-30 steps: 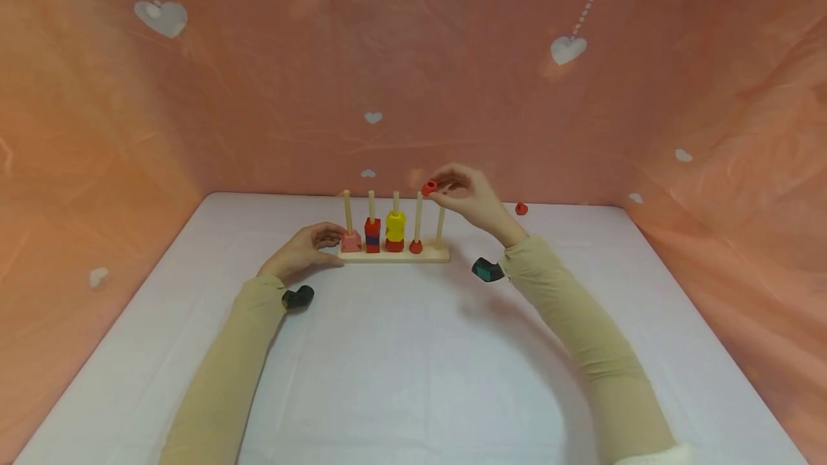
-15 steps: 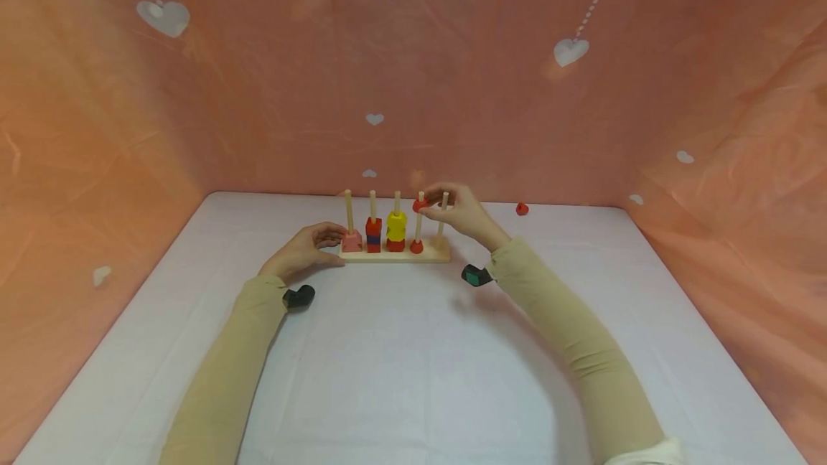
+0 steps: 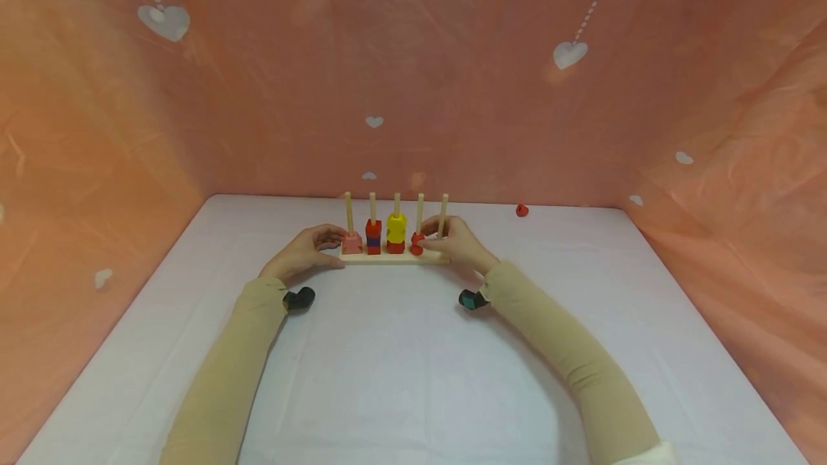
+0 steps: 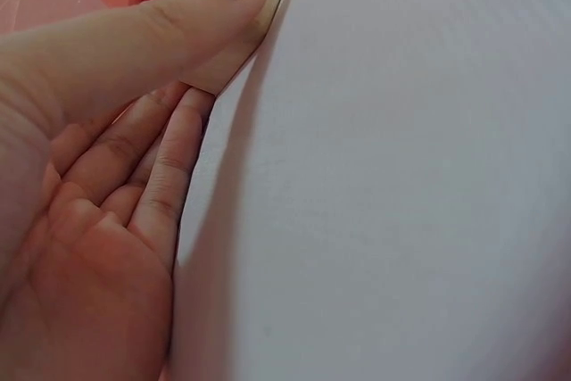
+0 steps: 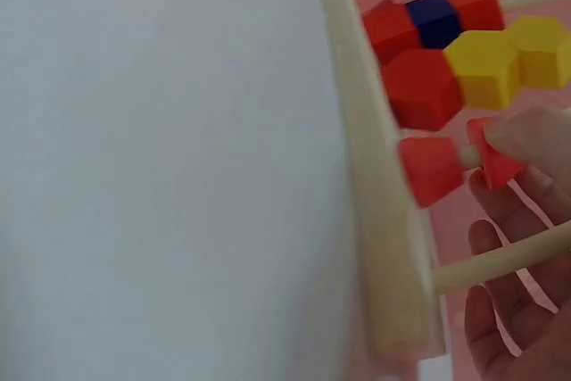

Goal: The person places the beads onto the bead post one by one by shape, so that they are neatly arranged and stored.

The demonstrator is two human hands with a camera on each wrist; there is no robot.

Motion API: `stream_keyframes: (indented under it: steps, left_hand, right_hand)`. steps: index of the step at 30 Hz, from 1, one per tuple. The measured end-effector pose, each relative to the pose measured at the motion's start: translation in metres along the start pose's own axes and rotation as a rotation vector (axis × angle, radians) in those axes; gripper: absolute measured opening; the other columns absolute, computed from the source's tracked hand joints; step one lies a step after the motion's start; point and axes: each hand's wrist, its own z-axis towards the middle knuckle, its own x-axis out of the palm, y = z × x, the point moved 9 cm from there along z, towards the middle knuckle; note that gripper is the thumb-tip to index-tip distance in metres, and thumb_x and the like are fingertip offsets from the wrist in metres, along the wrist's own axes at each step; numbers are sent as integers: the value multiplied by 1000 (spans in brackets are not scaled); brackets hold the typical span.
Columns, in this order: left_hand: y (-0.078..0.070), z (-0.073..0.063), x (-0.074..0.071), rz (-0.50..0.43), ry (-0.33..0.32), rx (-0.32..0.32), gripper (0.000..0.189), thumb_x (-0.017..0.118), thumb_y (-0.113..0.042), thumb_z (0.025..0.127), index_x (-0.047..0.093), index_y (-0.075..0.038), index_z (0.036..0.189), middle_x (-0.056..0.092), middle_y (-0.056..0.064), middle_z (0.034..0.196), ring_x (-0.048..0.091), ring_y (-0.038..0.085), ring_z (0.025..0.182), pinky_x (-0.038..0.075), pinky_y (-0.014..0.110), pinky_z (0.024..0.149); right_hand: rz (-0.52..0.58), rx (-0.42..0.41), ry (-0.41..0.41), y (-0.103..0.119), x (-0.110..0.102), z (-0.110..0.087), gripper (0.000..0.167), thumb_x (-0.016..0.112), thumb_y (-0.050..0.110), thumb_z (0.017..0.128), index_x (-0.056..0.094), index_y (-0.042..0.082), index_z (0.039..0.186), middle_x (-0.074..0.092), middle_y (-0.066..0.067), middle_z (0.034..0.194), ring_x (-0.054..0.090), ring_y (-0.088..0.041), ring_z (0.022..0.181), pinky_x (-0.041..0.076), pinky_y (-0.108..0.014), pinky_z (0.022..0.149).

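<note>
A wooden peg stand (image 3: 388,260) with several upright pegs stands near the back of the table. My left hand (image 3: 302,250) grips its left end, thumb along the front and fingers at the end, beside a pink block (image 3: 352,243). With my right hand (image 3: 457,244) I pinch a red bead (image 5: 496,154) threaded on the fourth peg. Below it on that peg is another red bead (image 5: 432,169), and the right wrist view shows a small gap of bare peg between them. My other right fingers curve behind the bare last peg (image 5: 508,258).
The second peg carries red and blue blocks (image 3: 373,237); the third has yellow beads (image 3: 396,227) over a red one (image 5: 423,89). A loose red bead (image 3: 522,211) lies at the back right of the white table (image 3: 388,364). Peach cloth (image 3: 413,77) hangs behind.
My right hand has brought the red bead over the fourth peg, threaded it on and slid it down close to the lower bead. The left hand has kept its place.
</note>
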Motion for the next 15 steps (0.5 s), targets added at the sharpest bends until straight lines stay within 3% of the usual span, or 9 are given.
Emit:
stream_keyframes:
  steps: [5,9,15]
  left_hand:
    - [0,-1,1,15,-1,5,61,80,-3,75,51,-6,129,51,13,132,45,29,124,36,43,104]
    - [-1,-1,1,12,-4,2,60,81,-3,75,52,-7,128,51,12,132,45,28,124,36,43,104]
    - [-1,0,2,16,-5,0,60,81,-4,75,52,-7,128,52,11,131,46,28,124,36,43,104]
  right_hand:
    - [44,-3,31,-9,5,0,28,76,14,83,67,4,108,67,-7,103,59,-23,95,50,-31,82]
    - [-7,-60,53,-7,-1,-5,31,75,14,84,65,4,112,66,-7,108,60,-22,100,49,-34,88]
    - [-20,-130,12,-10,-48,-20,41,73,7,85,58,-4,120,61,-21,118,55,-37,112,44,-47,96]
